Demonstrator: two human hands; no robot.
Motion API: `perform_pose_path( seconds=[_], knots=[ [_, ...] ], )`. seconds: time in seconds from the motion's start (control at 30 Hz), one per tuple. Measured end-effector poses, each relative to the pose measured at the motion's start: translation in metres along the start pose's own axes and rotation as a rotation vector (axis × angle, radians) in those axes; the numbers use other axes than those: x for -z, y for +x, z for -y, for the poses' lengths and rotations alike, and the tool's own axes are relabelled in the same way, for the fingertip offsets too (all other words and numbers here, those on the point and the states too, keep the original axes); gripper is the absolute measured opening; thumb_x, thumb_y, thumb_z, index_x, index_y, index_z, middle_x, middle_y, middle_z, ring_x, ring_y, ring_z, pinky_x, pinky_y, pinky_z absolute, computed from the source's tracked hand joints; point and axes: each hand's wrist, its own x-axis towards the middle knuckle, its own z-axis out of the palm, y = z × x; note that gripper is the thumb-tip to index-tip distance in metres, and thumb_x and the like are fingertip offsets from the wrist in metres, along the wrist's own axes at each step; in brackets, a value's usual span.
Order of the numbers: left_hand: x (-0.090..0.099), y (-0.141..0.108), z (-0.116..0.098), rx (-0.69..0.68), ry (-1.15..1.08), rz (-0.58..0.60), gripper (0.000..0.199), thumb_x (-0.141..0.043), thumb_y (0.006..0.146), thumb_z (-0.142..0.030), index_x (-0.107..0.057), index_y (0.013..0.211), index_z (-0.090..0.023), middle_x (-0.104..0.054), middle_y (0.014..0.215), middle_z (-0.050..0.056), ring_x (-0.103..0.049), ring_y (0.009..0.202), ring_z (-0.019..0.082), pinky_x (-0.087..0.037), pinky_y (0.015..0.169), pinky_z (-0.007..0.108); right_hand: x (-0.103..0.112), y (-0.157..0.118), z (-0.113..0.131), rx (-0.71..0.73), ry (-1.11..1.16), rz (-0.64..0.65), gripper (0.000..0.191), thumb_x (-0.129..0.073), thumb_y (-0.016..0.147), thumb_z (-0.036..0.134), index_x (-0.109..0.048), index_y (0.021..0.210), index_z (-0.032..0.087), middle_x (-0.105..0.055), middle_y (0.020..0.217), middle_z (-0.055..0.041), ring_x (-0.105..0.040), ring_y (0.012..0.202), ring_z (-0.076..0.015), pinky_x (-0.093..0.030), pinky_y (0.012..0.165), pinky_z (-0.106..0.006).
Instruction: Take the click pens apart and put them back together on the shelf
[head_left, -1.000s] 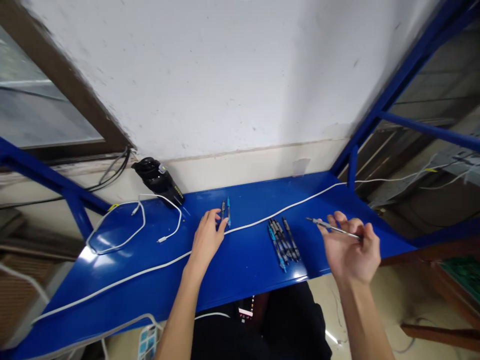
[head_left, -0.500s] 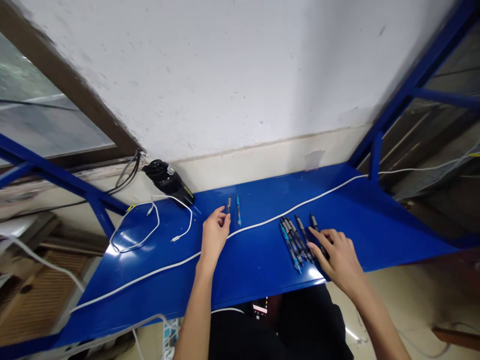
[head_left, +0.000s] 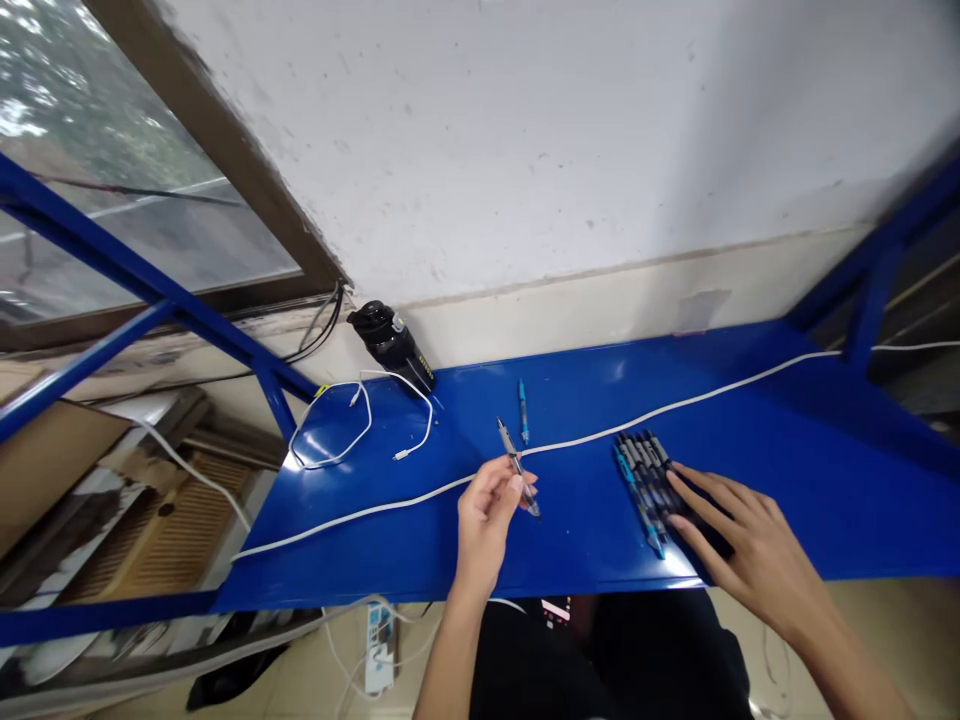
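Note:
My left hand [head_left: 489,510] pinches a grey and black pen [head_left: 509,440] between thumb and fingers, above the front half of the blue table [head_left: 570,545]. Beyond it a single blue pen [head_left: 523,410] lies behind the white cable. To the right, several pens lie side by side in a close row; a blue pen [head_left: 638,497] is at its left edge and grey and black pens [head_left: 657,455] are beside it. My right hand [head_left: 742,535] rests at the right side of this row, fingers apart, fingertips at the rightmost pen.
A black bottle [head_left: 393,345] stands near the wall at the back left. Beside it lies a looped white cable [head_left: 367,405]. A long white cable [head_left: 660,409] crosses the table from left to right. Blue metal frame bars [head_left: 277,400] rise at both ends.
My left hand has picked up the grey and black pen and brought it nearer. The pens on the right are now packed closer, with my right hand beside them. The camera view has shifted.

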Motion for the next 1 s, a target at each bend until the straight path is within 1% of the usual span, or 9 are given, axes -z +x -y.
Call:
perform_pose_path(
  seconds=[0.2,0.3,0.37,0.47,0.57,0.7,0.8,0.93,1.0],
  knots=[
    [-0.004,0.000,0.001,-0.013,-0.013,0.071,0.033,-0.075,0.103,-0.046,-0.073,0.121,-0.019,-0.083,0.107,0.011,-0.080,0.097,0.026,-0.064,0.085,0.037,0.002,0.003,0.009,-0.050,0.061,-0.092,0.054,-0.056,0.111,0.046,-0.053,0.163,0.030,-0.065,0.154,-0.0157,-0.065,0.134,-0.0413,-0.051,0.105,-0.058],
    [-0.008,-0.004,0.004,0.011,-0.040,0.130,0.029,-0.075,0.102,-0.045,-0.070,0.114,-0.018,-0.083,0.110,0.013,-0.082,0.102,0.029,-0.064,0.092,0.041,0.004,0.014,0.038,-0.100,0.182,-0.182,0.048,-0.059,0.110,0.036,-0.058,0.158,0.031,-0.069,0.145,-0.0162,-0.068,0.130,-0.0395,-0.052,0.108,-0.058],
    [-0.012,-0.009,0.006,0.027,-0.062,0.180,0.028,-0.076,0.102,-0.043,-0.067,0.114,-0.019,-0.084,0.112,0.013,-0.082,0.106,0.031,-0.063,0.098,0.045,0.002,0.025,0.064,-0.073,0.297,-0.193,0.045,-0.062,0.109,0.031,-0.060,0.154,0.033,-0.071,0.140,-0.0147,-0.069,0.127,-0.0381,-0.053,0.107,-0.058],
    [-0.016,-0.018,0.009,0.006,-0.044,0.228,0.025,-0.076,0.103,-0.038,-0.063,0.118,-0.022,-0.084,0.115,0.012,-0.080,0.112,0.030,-0.059,0.106,0.048,-0.008,0.045,0.102,-0.038,0.450,-0.098,0.049,-0.061,0.110,0.029,-0.054,0.158,0.034,-0.068,0.145,-0.0136,-0.064,0.135,-0.0366,-0.053,0.113,-0.059],
    [-0.016,-0.023,0.011,-0.054,-0.011,0.214,0.020,-0.075,0.104,-0.035,-0.066,0.116,-0.022,-0.081,0.122,0.013,-0.077,0.120,0.029,-0.057,0.111,0.047,-0.027,0.059,0.124,-0.016,0.563,0.016,0.055,-0.055,0.113,0.028,-0.043,0.166,0.034,-0.069,0.145,-0.0133,-0.066,0.133,-0.0339,-0.057,0.110,-0.057],
    [-0.012,-0.021,0.011,-0.073,0.008,0.183,0.020,-0.076,0.103,-0.037,-0.072,0.112,-0.019,-0.078,0.119,0.013,-0.076,0.117,0.028,-0.059,0.106,0.042,-0.045,0.063,0.131,0.005,0.691,0.092,0.048,-0.042,0.117,0.026,-0.046,0.165,0.033,-0.071,0.139,-0.0141,-0.071,0.125,-0.0294,-0.060,0.107,-0.052],
    [-0.011,-0.018,0.013,-0.057,-0.004,0.168,0.022,-0.077,0.102,-0.039,-0.072,0.111,-0.020,-0.078,0.116,0.012,-0.076,0.115,0.028,-0.060,0.105,0.041,-0.044,0.061,0.132,-0.007,0.756,0.182,0.046,-0.043,0.118,0.030,-0.049,0.163,0.031,-0.071,0.138,-0.0146,-0.072,0.123,-0.0276,-0.062,0.104,-0.046],
    [-0.010,-0.016,0.018,-0.046,-0.063,0.162,0.022,-0.080,0.100,-0.038,-0.071,0.109,-0.020,-0.078,0.114,0.010,-0.077,0.110,0.026,-0.061,0.102,0.041,-0.038,0.062,0.135,0.007,0.747,0.203,0.046,-0.052,0.116,0.036,-0.050,0.162,0.034,-0.073,0.140,-0.0121,-0.071,0.128,-0.0303,-0.058,0.113,-0.052],
    [-0.009,-0.016,0.021,-0.056,-0.056,0.165,0.021,-0.081,0.099,-0.037,-0.072,0.108,-0.020,-0.079,0.114,0.010,-0.077,0.111,0.026,-0.061,0.102,0.040,-0.035,0.064,0.136,0.012,0.754,0.204,0.046,-0.052,0.116,0.036,-0.051,0.162,0.035,-0.073,0.137,-0.0112,-0.072,0.126,-0.0295,-0.057,0.114,-0.051]
  ],
)
